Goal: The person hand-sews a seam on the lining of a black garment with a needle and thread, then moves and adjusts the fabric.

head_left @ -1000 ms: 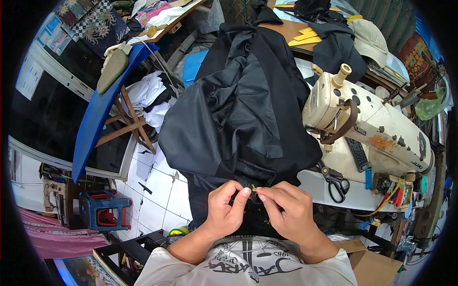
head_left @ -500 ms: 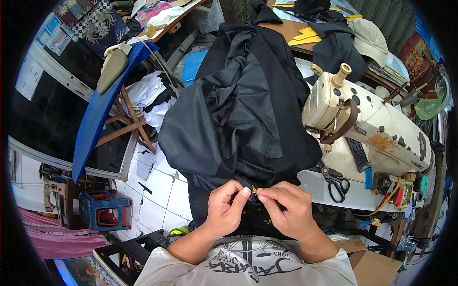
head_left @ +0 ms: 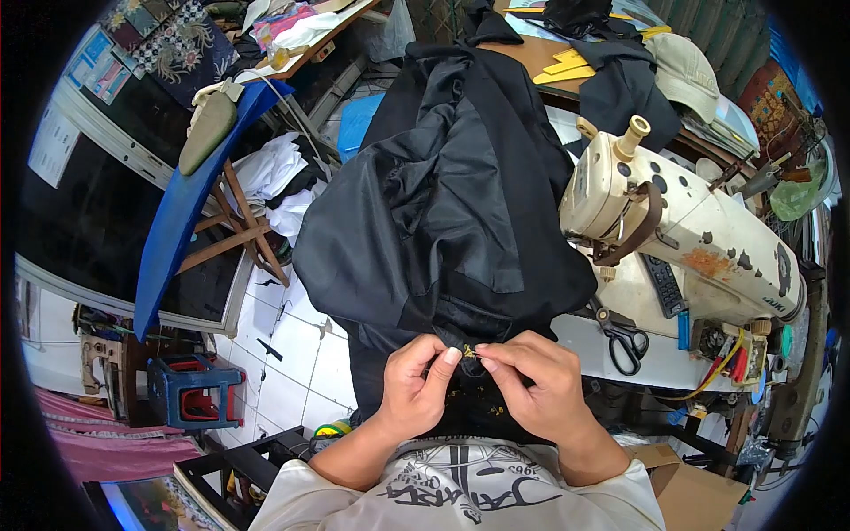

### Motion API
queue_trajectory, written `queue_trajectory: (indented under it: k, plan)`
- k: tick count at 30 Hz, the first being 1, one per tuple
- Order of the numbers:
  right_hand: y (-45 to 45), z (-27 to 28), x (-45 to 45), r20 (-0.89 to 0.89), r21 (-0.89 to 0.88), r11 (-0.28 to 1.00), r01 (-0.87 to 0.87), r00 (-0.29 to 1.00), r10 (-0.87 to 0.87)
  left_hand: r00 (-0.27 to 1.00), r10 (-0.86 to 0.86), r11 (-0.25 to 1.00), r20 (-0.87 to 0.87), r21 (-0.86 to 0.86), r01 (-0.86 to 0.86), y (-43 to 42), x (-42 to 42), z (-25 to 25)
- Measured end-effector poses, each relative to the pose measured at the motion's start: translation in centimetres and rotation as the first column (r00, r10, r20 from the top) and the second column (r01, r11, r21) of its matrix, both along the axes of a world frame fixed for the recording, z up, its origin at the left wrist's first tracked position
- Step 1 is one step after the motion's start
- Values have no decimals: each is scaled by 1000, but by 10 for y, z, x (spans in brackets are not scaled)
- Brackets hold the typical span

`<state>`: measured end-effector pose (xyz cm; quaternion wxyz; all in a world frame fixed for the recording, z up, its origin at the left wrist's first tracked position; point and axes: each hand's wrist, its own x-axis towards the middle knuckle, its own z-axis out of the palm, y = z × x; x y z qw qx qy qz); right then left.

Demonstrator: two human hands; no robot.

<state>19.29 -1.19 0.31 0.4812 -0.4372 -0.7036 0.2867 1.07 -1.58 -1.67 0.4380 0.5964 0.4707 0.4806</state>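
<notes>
A black lined garment [head_left: 460, 195] lies spread over my lap and the table in front of me. My left hand [head_left: 416, 380] pinches its near edge between thumb and fingers. Just right of it, my right hand [head_left: 536, 380] is closed in a pinch beside yellow thread bits [head_left: 469, 351] on that edge. Whatever sits between the right fingertips is too small to make out. More yellow scraps are scattered on the dark cloth below the hands.
A worn cream sewing machine [head_left: 691, 230] stands on the right. Black-handled scissors [head_left: 622, 341] and a remote control [head_left: 662, 285] lie near it. A blue ironing board [head_left: 190, 212] is at left, with a blue stool [head_left: 195, 389] on the tiled floor.
Both hands stay almost in place at the garment's edge. The left thumb shifts slightly left, and the fingertips sit a little farther apart, showing more of the yellow bits.
</notes>
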Motion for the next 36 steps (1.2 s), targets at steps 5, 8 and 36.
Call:
queue_trajectory:
  k: [5, 8, 36]
  plan:
    - [2, 1, 0, 19, 20, 1000, -9, 1000, 9, 1000, -17, 1000, -7, 6, 17, 1, -1, 0]
    - [1, 3, -1, 26, 12, 1000, -8, 1000, 7, 1000, -21, 1000, -4, 16, 21, 1, -1, -1]
    - [-5, 1, -5, -75, -48, 998, 37, 996, -40, 992, 92, 988, -83, 133, -81, -3, 4, -5]
